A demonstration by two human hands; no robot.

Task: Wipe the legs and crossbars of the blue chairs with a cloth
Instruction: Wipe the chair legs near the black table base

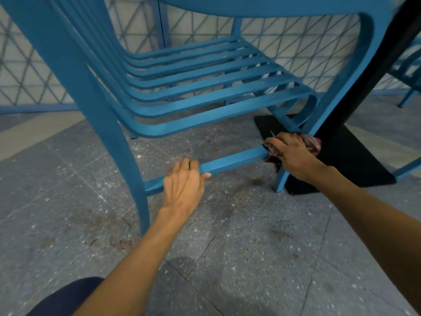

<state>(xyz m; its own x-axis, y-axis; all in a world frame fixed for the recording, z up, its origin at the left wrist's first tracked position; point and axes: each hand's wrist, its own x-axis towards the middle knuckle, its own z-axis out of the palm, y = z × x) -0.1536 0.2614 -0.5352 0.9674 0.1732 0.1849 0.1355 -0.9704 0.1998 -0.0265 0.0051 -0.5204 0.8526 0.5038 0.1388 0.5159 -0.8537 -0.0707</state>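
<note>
A blue slatted chair [205,87] fills the upper view, seen from low down. Its lower crossbar [234,159] runs between the near left leg [127,160] and the right leg [281,181]. My left hand [184,185] grips the crossbar left of its middle, fingers curled over the top. My right hand [293,153] holds a reddish striped cloth [312,144] bunched against the crossbar's right end, where it meets the right leg. Most of the cloth is hidden under the hand.
A black table post [373,71] stands on a flat black base [355,160] just behind the right leg. Another blue chair [410,71] shows at the right edge. A blue lattice fence [296,42] lines the back. Speckled grey floor tiles [250,247] lie below; my knee [68,297] is at bottom left.
</note>
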